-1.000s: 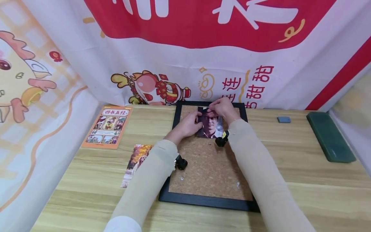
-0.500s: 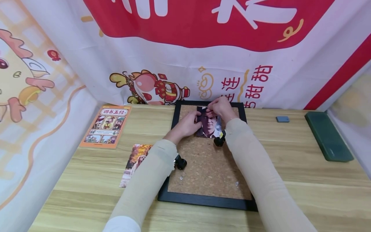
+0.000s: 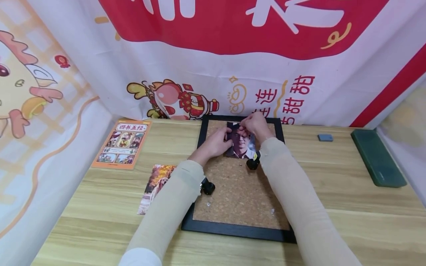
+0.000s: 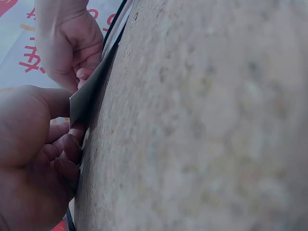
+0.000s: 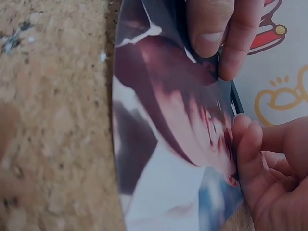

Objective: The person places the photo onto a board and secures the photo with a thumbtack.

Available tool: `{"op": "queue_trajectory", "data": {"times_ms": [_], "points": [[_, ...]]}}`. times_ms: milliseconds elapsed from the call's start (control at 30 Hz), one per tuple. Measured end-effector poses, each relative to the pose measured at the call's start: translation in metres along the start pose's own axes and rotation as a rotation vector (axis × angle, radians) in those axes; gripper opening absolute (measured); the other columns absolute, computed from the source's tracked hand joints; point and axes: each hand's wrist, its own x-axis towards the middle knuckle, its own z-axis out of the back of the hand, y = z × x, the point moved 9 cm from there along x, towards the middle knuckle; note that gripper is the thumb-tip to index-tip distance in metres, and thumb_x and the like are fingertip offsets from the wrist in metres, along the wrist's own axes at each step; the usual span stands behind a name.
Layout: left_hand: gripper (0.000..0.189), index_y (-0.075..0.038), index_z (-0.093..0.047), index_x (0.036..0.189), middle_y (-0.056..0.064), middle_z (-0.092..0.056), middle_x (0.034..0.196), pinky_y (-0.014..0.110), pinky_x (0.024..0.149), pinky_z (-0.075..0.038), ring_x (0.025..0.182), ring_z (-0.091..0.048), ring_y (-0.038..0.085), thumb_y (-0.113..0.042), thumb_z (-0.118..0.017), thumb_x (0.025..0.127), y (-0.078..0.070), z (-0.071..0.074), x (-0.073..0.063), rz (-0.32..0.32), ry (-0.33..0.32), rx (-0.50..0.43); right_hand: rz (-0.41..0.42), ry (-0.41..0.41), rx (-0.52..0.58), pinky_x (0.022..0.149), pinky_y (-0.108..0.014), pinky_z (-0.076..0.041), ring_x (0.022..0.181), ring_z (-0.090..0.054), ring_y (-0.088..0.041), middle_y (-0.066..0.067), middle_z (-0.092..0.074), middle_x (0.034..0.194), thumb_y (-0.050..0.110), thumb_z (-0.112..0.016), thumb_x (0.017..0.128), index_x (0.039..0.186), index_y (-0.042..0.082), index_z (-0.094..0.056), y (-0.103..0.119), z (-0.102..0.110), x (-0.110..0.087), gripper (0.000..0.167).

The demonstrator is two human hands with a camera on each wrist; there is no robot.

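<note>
A portrait photo (image 3: pixel 240 142) lies at the upper part of a cork board (image 3: pixel 237 192) with a black frame. My left hand (image 3: pixel 216 142) pinches the photo's left edge, thumb on its front. My right hand (image 3: pixel 256 125) has its thumb and forefinger brought together at the photo's top edge; a small pale speck shows beside these fingertips, and what lies between them is hidden. In the left wrist view the edge of the photo (image 4: pixel 89 98) stands tilted away from the cork. The right wrist view shows the photo (image 5: pixel 168 125) close up, both hands along its top side.
Several tiny clear bits (image 3: pixel 273 211) dot the cork. A dog photo (image 3: pixel 154 190) lies left of the board, partly under the left sleeve. Farther left is an orange booklet (image 3: pixel 121 146). To the right are a blue eraser-like block (image 3: pixel 325 137) and a green case (image 3: pixel 377 157). Behind hangs a printed cloth (image 3: pixel 199 62).
The right hand's fingers shift slightly at the photo's top edge. The left hand and the photo stay in place.
</note>
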Motion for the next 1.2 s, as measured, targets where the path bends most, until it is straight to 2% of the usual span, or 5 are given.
{"op": "queue_trajectory", "data": {"times_ms": [300, 567, 833, 1000, 1200], "points": [[0.051, -0.014, -0.053, 0.155, 0.005, -0.059, 0.114, 0.037, 0.085, -0.049, 0.101, -0.058, 0.023, -0.029, -0.064, 0.107, 0.004, -0.005, 0.006, -0.008, 0.002, 0.013, 0.014, -0.187, -0.274, 0.075, -0.033, -0.056, 0.068, -0.066, -0.017, -0.003, -0.069, 0.073, 0.022, -0.076, 0.097, 0.073, 0.007, -0.071, -0.005, 0.017, 0.013, 0.029], [0.053, -0.014, -0.052, 0.156, 0.006, -0.062, 0.106, 0.035, 0.076, -0.052, 0.088, -0.062, 0.021, -0.031, -0.063, 0.107, 0.013, -0.009, 0.013, 0.001, 0.023, 0.026, -0.032, -0.157, -0.164, 0.047, -0.025, -0.049, 0.042, -0.056, -0.009, 0.004, -0.058, 0.056, 0.022, -0.074, 0.102, 0.088, 0.004, -0.072, -0.005, 0.011, 0.000, 0.023], [0.055, -0.015, -0.053, 0.155, 0.006, -0.064, 0.119, 0.041, 0.101, -0.052, 0.110, -0.061, 0.023, -0.036, -0.065, 0.106, 0.017, -0.010, 0.017, 0.012, 0.029, 0.083, 0.017, -0.072, -0.080, 0.045, -0.027, -0.052, 0.042, -0.060, -0.012, 0.002, -0.061, 0.054, 0.020, -0.067, 0.107, 0.094, 0.002, -0.072, -0.005, 0.005, -0.003, 0.022], [0.053, -0.013, -0.053, 0.154, 0.004, -0.063, 0.102, 0.035, 0.079, -0.051, 0.089, -0.061, 0.020, -0.032, -0.063, 0.106, 0.014, -0.007, 0.015, -0.012, 0.031, 0.034, 0.016, -0.016, 0.015, 0.048, -0.026, -0.055, 0.047, -0.062, -0.011, 0.000, -0.066, 0.062, 0.019, -0.065, 0.109, 0.104, 0.000, -0.071, -0.009, 0.006, -0.007, 0.020], [0.047, 0.000, -0.057, 0.148, 0.004, -0.060, 0.089, 0.032, 0.071, -0.045, 0.076, -0.055, 0.018, -0.018, -0.062, 0.105, -0.015, 0.026, -0.017, -0.084, -0.032, -0.125, 0.026, 0.024, 0.083, 0.055, -0.029, -0.060, 0.055, -0.067, -0.014, -0.004, -0.069, 0.074, 0.020, -0.063, 0.110, 0.115, -0.002, -0.068, -0.008, 0.012, -0.017, 0.023]]}}
